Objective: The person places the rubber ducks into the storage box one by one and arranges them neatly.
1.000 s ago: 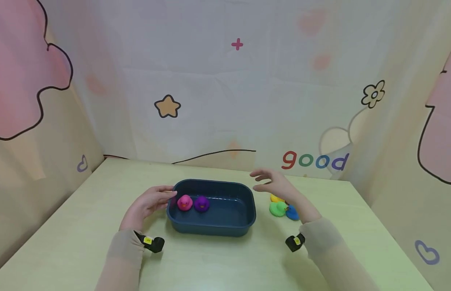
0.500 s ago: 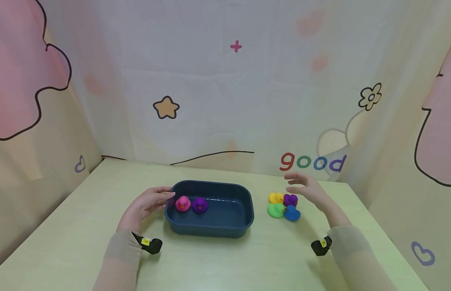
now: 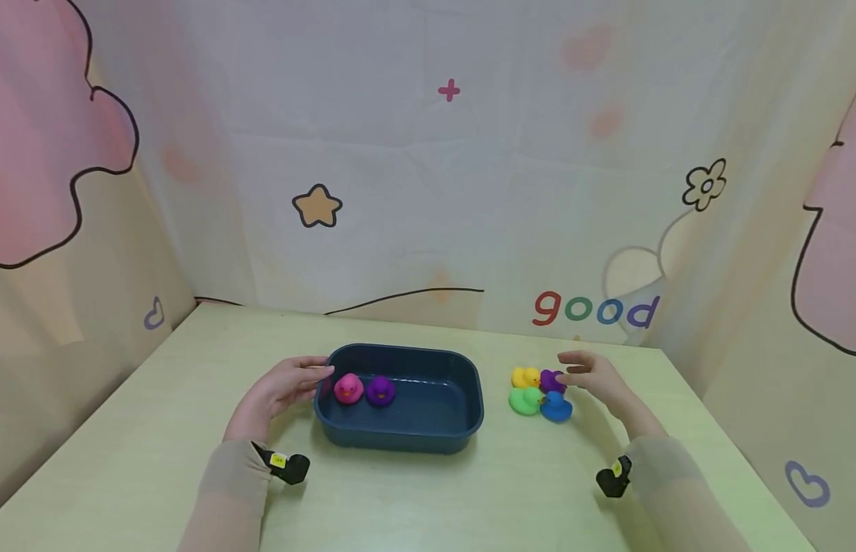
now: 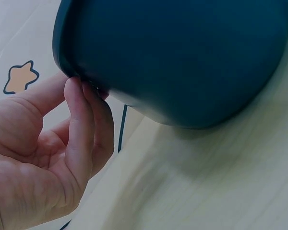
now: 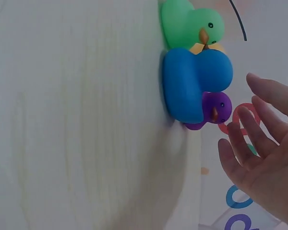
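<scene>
A dark blue plastic tub [image 3: 400,441] stands on the table with a pink rubber duck [image 3: 348,389] and a purple rubber duck [image 3: 380,391] inside at its left end. My left hand [image 3: 286,386] holds the tub's left rim; in the left wrist view its fingers [image 4: 79,117] meet the tub just below the edge. To the right, yellow [image 3: 525,377], green [image 3: 525,400], blue [image 3: 556,407] and second purple [image 3: 552,381] rubber ducks sit in a tight cluster. My right hand [image 3: 595,377] hovers at this purple duck, its fingers spread and holding nothing.
The pale wooden table [image 3: 428,506] ends at a printed cloth backdrop [image 3: 400,153] behind, with cloth on both sides too. Black wrist cameras sit on the left sleeve [image 3: 235,483] and the right sleeve [image 3: 669,483].
My right hand has moved right from beside the tub, passing over the duck cluster, and then lowered to the purple duck. My left hand stays on the tub's rim.
</scene>
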A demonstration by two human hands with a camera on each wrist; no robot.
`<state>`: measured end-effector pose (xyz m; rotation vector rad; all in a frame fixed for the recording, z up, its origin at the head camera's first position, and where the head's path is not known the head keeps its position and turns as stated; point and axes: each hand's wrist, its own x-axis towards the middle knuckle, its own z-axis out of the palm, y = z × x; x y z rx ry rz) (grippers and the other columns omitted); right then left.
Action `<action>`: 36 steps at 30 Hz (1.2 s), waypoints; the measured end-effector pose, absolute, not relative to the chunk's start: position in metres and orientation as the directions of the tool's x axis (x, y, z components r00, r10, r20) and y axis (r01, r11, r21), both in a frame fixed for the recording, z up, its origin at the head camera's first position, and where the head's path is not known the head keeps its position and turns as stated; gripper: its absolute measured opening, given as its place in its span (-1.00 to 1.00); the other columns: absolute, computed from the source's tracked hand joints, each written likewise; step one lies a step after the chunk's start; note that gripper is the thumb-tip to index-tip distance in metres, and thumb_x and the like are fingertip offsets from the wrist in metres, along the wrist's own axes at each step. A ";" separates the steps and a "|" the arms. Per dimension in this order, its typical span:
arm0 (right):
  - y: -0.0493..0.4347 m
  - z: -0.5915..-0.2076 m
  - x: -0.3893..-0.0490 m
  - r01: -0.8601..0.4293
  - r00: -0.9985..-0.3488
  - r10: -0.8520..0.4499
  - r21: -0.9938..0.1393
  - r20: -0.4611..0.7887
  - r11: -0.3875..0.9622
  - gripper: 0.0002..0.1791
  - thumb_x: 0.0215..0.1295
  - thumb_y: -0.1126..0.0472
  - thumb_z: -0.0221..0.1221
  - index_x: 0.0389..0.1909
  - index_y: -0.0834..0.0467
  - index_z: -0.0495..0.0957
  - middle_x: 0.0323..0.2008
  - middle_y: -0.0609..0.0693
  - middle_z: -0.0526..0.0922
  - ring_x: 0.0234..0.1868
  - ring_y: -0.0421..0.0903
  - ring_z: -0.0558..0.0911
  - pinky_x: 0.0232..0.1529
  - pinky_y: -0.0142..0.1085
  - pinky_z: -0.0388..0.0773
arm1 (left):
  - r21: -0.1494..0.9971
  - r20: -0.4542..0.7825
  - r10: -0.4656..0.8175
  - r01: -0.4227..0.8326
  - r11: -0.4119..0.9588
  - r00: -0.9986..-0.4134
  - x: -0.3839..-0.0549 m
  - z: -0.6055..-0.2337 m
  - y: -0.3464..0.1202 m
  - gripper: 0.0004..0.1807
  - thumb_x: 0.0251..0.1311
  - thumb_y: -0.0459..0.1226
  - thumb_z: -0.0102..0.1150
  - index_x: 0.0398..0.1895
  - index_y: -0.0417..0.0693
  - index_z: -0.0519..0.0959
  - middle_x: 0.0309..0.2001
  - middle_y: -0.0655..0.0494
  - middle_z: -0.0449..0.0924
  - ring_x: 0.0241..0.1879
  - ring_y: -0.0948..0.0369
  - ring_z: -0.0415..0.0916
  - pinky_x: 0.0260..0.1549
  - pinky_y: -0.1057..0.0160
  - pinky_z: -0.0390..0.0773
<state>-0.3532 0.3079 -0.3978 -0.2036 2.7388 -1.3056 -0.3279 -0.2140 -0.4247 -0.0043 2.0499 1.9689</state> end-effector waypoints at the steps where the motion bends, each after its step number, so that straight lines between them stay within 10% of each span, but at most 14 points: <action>1: 0.308 -0.400 -0.353 -0.072 -0.986 -0.163 -0.775 -0.040 0.628 -0.36 0.37 0.14 0.17 0.34 0.39 0.26 0.31 0.40 0.34 0.33 0.34 0.33 0.30 0.16 0.33 | 0.976 -0.219 0.195 -0.211 0.062 -0.956 -0.328 -0.424 -0.214 -0.30 0.33 -0.21 0.18 0.41 -0.38 0.18 -0.03 0.09 0.64 -0.29 0.37 0.60 -0.26 0.44 0.59; 23: 0.312 -0.429 -0.362 -0.021 -0.981 -0.161 -0.765 -0.108 0.644 -0.45 0.32 0.40 0.12 0.33 0.41 0.29 0.28 0.46 0.32 0.24 0.35 0.36 0.27 0.14 0.36 | 0.976 -0.217 0.193 -0.206 0.078 -0.957 -0.330 -0.429 -0.215 -0.30 0.34 -0.19 0.18 0.40 -0.37 0.20 0.11 -0.05 0.58 -0.22 0.35 0.60 -0.18 0.41 0.60; 36: 0.308 -0.428 -0.363 0.015 -0.985 -0.122 -0.772 -0.120 0.636 -0.41 0.42 0.19 0.13 0.33 0.44 0.24 0.26 0.45 0.33 0.22 0.33 0.35 0.30 0.17 0.28 | 0.978 -0.208 0.197 -0.201 0.058 -0.958 -0.330 -0.427 -0.216 -0.33 0.35 -0.22 0.15 0.40 -0.38 0.19 -0.02 0.07 0.62 -0.28 0.38 0.59 -0.24 0.45 0.59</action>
